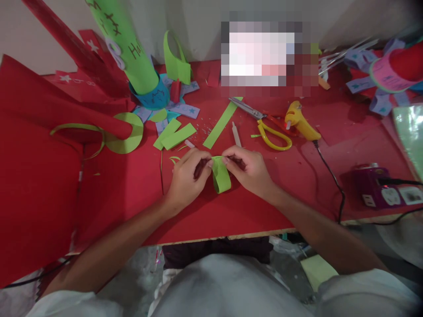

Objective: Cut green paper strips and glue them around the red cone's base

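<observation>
Left hand and right hand are pinching the top edge of a looped green strip between thumb and fingers, holding it above the red counter. Beyond the hands, a long green strip is lying near the yellow-handled scissors; the yellow glue gun is resting to their right.

Pale grey top, 2 loose short sleeves; dark cloth at lap; 2 bare hands.

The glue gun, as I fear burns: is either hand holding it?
No, the left hand and right hand pinch a green loop, not the glue gun.
</observation>
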The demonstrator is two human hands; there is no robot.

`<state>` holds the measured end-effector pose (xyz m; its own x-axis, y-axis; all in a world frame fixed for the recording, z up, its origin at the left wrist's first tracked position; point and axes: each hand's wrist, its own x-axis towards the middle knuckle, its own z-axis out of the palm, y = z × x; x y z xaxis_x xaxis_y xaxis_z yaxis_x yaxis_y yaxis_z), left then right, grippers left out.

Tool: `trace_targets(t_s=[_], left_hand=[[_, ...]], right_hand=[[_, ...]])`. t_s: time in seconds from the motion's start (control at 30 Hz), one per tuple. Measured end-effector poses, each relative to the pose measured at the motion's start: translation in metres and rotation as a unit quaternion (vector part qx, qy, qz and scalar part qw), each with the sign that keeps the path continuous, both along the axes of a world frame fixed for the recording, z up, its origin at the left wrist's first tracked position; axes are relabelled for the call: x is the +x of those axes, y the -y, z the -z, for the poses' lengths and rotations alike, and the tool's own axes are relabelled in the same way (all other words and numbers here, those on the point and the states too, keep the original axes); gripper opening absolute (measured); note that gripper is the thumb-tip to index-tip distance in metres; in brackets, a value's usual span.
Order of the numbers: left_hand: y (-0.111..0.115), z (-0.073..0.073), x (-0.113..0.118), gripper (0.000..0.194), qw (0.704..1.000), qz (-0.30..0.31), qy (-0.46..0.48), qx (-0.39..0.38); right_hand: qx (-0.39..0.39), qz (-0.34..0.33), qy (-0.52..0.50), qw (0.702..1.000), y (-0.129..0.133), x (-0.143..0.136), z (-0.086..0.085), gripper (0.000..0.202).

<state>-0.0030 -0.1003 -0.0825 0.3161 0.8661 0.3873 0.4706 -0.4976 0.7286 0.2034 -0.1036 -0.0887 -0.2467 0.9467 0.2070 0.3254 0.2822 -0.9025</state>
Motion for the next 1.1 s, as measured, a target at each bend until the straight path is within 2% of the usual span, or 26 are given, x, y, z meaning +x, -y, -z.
trace_targets(t_s=[0.33,1.1], left_hand=[[0.001,0.0015,0.0004,0.01,1.0,-0.009,-0.01,0.006],[0.002,0.0008,0.0012,0.01,1.0,-0.007,-0.015,0.011]], right_hand=[[-0.018,0.005,0.02,1.0,0.0005,-0.0005,-0.0009,0.023],[0.012,0.013,0.034,0.999,0.0019,-0.0016,-0.0025,0.018]])
